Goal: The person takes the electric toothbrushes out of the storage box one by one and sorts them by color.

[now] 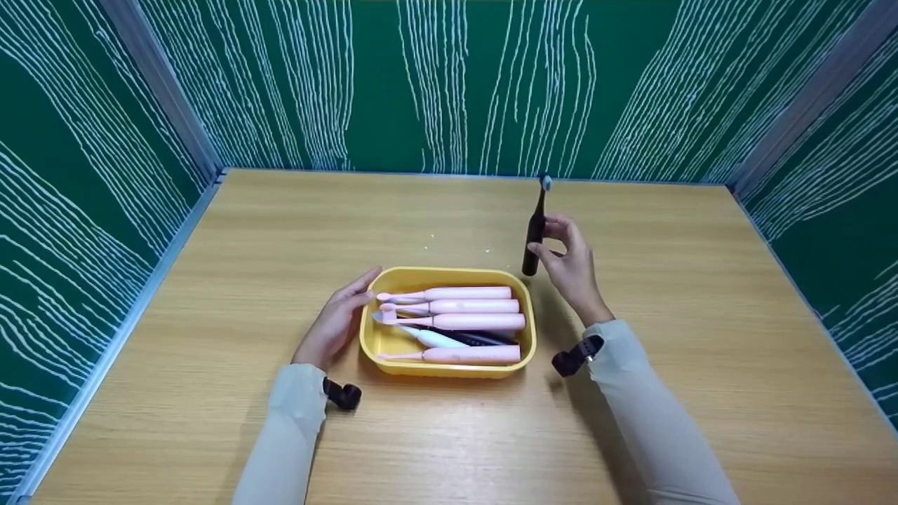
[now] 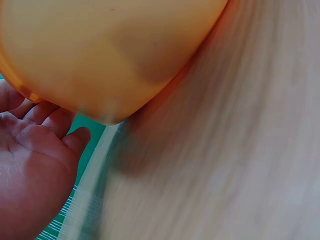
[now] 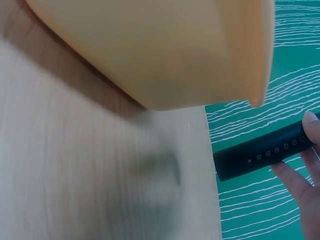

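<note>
My right hand (image 1: 572,263) pinches a black electric toothbrush (image 1: 534,231) by its handle, brush head up, just beyond the right back corner of a yellow bin (image 1: 449,372). In the right wrist view a row of small icons runs along the toothbrush handle (image 3: 270,151). My left hand (image 1: 338,319) rests its fingers against the bin's left end; in the left wrist view its palm (image 2: 35,150) faces the camera, fingers at the rim. Inside the bin lie several pink electric toothbrushes (image 1: 477,321), a white one (image 1: 438,339) and dark handles (image 1: 484,338) partly hidden beneath them.
The bin stands on a wood-grain table (image 1: 280,231). A few tiny pale crumbs (image 1: 487,250) lie behind it. Green panels with white streaks (image 1: 379,84) enclose the table at the back and both sides. Each wrist carries a small black camera (image 1: 342,395).
</note>
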`<state>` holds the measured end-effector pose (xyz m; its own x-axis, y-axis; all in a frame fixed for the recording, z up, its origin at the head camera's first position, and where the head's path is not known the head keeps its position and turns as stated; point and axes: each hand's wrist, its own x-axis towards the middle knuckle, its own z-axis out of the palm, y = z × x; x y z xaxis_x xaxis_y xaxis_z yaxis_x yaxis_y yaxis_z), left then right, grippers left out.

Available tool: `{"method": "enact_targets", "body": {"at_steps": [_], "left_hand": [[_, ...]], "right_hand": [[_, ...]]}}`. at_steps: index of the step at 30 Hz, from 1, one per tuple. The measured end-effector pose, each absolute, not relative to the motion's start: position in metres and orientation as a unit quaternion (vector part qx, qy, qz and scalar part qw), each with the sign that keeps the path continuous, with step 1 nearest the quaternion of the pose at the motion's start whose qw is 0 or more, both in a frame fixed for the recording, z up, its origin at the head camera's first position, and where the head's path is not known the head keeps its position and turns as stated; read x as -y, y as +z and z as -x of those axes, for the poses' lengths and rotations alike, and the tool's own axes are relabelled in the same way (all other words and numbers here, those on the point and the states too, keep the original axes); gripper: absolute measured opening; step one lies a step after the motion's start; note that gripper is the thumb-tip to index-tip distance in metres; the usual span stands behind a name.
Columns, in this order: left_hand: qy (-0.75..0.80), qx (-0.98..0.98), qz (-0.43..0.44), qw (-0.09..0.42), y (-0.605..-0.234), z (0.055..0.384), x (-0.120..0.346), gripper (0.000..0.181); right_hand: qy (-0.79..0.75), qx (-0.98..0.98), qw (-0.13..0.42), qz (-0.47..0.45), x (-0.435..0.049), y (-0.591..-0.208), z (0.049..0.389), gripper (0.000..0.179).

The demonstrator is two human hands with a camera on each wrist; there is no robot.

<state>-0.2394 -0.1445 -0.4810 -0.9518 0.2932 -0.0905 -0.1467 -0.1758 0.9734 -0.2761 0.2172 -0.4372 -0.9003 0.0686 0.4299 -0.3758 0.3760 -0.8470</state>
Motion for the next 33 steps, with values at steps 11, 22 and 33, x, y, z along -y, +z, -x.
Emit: {"method": "enact_targets", "body": {"at_steps": [11,22,33], "left_hand": [[0.771,-0.616,-0.066,0.148,-0.480,0.238,0.146,0.052],[0.773,-0.616,-0.059,0.141,-0.481,0.239,0.144,0.051],[0.766,-0.624,-0.056,0.143,-0.481,0.240,0.145,0.052]], "right_hand": [[0.570,0.794,0.203,-0.064,-0.216,-0.440,0.278,0.042],[0.590,0.784,0.189,-0.047,-0.214,-0.440,0.276,0.041],[0.564,0.802,0.189,-0.052,-0.217,-0.455,0.284,0.042]]}}
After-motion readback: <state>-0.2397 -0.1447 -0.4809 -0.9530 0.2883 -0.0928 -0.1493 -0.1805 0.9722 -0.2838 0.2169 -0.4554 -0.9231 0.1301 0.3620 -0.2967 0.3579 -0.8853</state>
